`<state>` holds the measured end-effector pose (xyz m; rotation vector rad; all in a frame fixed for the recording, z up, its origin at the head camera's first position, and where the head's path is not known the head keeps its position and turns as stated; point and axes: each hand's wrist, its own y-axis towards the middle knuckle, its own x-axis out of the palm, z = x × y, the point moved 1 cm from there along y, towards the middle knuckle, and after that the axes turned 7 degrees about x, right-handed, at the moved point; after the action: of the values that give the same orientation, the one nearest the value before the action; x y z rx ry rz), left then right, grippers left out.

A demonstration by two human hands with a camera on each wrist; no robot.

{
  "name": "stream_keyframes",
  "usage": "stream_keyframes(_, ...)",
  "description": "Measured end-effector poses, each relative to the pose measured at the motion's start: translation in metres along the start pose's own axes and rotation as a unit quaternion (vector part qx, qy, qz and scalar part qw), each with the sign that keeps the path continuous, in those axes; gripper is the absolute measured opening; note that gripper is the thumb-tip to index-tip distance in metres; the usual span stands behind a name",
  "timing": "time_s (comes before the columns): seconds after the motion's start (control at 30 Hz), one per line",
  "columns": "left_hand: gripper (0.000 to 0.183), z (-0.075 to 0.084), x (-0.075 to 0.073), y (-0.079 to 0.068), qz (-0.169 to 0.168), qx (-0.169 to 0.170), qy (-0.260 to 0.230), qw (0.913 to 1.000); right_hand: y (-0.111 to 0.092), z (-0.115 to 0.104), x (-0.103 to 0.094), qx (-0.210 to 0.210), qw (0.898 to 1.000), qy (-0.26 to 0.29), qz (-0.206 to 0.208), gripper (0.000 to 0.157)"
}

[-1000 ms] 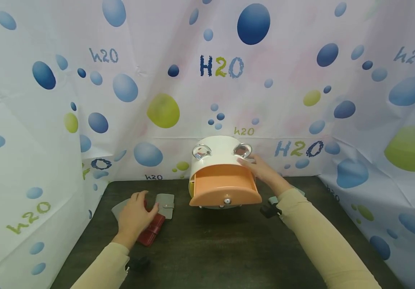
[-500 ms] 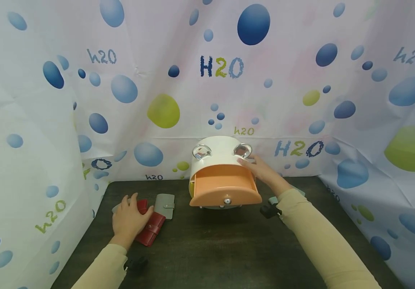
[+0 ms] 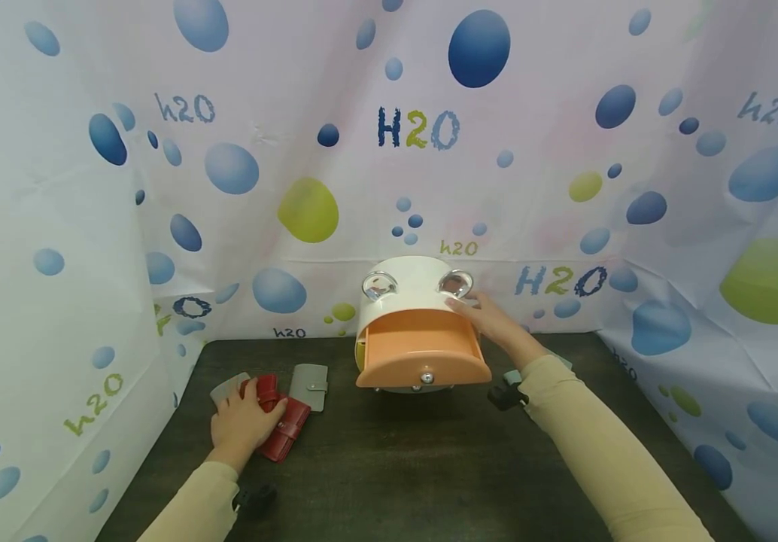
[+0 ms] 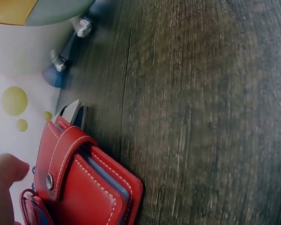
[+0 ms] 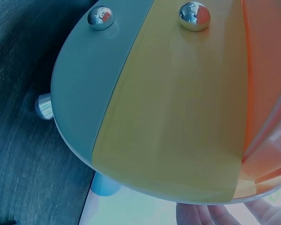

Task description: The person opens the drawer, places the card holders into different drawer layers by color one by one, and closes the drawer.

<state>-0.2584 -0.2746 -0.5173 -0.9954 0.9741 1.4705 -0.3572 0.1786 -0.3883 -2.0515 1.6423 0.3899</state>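
In the head view my left hand [image 3: 243, 425] is over two red snap wallets at the left. Its fingertips reach down to the far red wallet [image 3: 267, 390], and its thumb lies above the near one [image 3: 287, 430]. A thumb [image 4: 7, 171] shows apart from the large red wallet [image 4: 84, 187] in the left wrist view. My right hand [image 3: 493, 320] rests against the right side of a rounded white drawer cabinet [image 3: 409, 282]. The cabinet's orange top drawer [image 3: 423, 365] is pulled out. Right fingers [image 5: 192, 214] lie along the cabinet's side in the right wrist view.
Grey wallets lie beside the red ones, one to the right [image 3: 309, 385] and one to the left [image 3: 228, 388]. Below the orange drawer are a yellow drawer [image 5: 173, 103] and a grey-green one [image 5: 93, 79]. A pale green item [image 3: 512, 376] sits partly behind the right forearm.
My left hand shifts slightly left, then its raised fingers come down onto the far red wallet. The right hand and the cabinet stay in place.
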Motion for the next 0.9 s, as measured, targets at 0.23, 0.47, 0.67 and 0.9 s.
stream_keyframes(0.23,0.085,0.0011,0.001,-0.001,-0.014,-0.006,-0.003,0.9999,0.0033,-0.0005,-0.0007,-0.004,1.0,-0.003,-0.003,0.09)
stream_keyframes(0.47,0.077,-0.0007,0.0009,-0.0005,-0.006,-0.011,-0.021,0.9997,0.0033,-0.003,-0.0016,-0.013,1.0,-0.009,-0.008,0.087)
stream_keyframes(0.67,0.076,-0.0001,0.0005,-0.0006,-0.003,-0.02,-0.029,0.9994,0.0059,-0.0009,-0.0027,-0.017,1.0,-0.006,-0.009,0.085)
stream_keyframes(0.9,0.074,-0.0003,-0.0042,-0.0007,0.001,-0.017,-0.041,0.999,0.0068,-0.0001,-0.0032,-0.012,1.0,-0.007,-0.008,0.087)
